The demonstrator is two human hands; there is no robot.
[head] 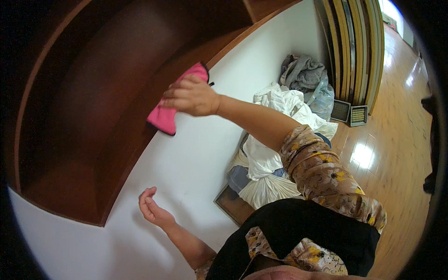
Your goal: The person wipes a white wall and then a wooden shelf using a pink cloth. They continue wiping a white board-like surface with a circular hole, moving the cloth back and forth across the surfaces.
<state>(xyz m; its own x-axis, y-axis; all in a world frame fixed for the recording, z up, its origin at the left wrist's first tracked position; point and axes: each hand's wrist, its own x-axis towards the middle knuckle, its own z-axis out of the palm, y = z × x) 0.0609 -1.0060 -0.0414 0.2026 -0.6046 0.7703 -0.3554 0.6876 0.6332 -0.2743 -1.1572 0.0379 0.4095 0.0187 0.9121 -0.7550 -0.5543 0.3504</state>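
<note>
My right hand [190, 96] lies spread over a pink cloth [164, 119] with dark edging, its fingers over the top. The cloth rests against the front lower edge of a dark brown wooden wall shelf [119, 140], and a small black tag sticks out beside it. Lower down, my left hand [154, 208] hangs in front of the white wall [182, 157], below the shelf. It holds nothing, and its fingers are loosely curled with a gap at the palm.
Against the wall is a pile of white fabric [280, 105] and bundles, with a grey blanket [306, 73] and a plastic bag [322, 98] behind. Tall panels [353, 52] lean upright past it. Two small framed lamps [358, 116] stand on the shiny wooden floor [388, 157].
</note>
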